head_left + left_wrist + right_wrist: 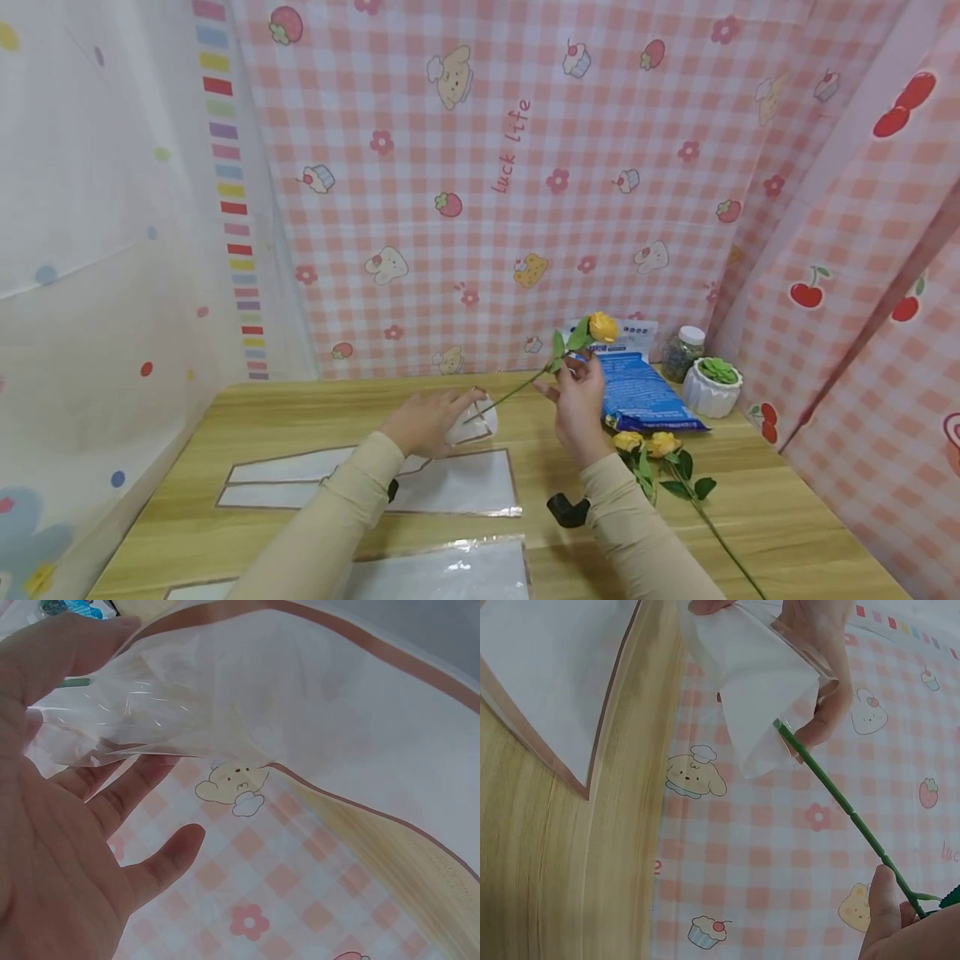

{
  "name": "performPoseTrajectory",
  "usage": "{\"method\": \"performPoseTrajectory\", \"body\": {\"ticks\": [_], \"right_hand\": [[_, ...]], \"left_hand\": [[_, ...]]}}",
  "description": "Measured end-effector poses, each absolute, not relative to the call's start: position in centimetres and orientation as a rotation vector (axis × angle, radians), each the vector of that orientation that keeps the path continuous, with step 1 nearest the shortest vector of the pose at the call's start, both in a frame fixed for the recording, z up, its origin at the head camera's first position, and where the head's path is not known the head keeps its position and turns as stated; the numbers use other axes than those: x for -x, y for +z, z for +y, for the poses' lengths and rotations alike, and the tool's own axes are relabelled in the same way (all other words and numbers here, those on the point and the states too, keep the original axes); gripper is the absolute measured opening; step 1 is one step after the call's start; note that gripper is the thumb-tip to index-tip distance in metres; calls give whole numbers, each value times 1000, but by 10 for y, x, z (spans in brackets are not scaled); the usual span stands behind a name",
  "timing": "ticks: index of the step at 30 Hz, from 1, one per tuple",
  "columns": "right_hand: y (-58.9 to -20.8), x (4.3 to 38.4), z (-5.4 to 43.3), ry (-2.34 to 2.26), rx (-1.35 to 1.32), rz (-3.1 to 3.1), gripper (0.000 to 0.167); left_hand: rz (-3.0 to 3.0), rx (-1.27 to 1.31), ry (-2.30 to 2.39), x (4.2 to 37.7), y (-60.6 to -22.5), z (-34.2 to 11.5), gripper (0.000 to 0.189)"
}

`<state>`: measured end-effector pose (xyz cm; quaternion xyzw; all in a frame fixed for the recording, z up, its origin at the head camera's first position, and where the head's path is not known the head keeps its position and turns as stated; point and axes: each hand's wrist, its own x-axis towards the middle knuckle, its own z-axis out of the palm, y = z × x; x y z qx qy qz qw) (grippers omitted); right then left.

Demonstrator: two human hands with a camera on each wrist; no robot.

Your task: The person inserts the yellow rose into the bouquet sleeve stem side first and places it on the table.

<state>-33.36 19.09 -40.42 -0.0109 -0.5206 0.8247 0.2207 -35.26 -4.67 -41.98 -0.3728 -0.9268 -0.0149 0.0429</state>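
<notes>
In the head view, my right hand [581, 408] pinches the green stem of a yellow artificial rose [603, 327], close below its leaves. The bloom points up to the right, and the stem [844, 802] slants down left. My left hand [423, 421] holds a white and clear bouquet sleeve [474, 427] with a brown border. In the left wrist view, the clear film [172, 697] of this sleeve lies between thumb and fingers, with one finger extended away from it. The stem's cut end is at the mouth of the sleeve in the right wrist view.
Flat brown-edged sleeves [465, 483] lie on the wooden table [555, 558]. At the right are other yellow roses [663, 445], a blue packet [645, 390], a white-lidded jar [681, 358] and a potted succulent [712, 392]. A checked curtain [510, 292] hangs behind.
</notes>
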Motion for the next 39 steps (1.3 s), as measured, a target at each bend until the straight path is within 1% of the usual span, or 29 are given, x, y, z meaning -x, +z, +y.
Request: {"method": "performPoseTrajectory", "body": {"ticks": [4, 11, 18, 26, 39], "right_hand": [[-405, 335, 189, 2284, 37, -1432, 30], [-411, 338, 184, 2272, 32, -1451, 35], [-415, 336, 176, 2282, 40, -1474, 32], [-418, 333, 169, 2273, 10, -1530, 34], [-420, 330, 165, 2274, 77, -1576, 37]], "left_hand": [[-2808, 1162, -28, 356, -420, -47, 95], [-2804, 1155, -9, 356, -420, -45, 96], [-2811, 1144, -11, 354, -420, -45, 96], [-2832, 1137, -53, 353, -418, -44, 94], [-2832, 1143, -77, 350, -416, -43, 92]]}}
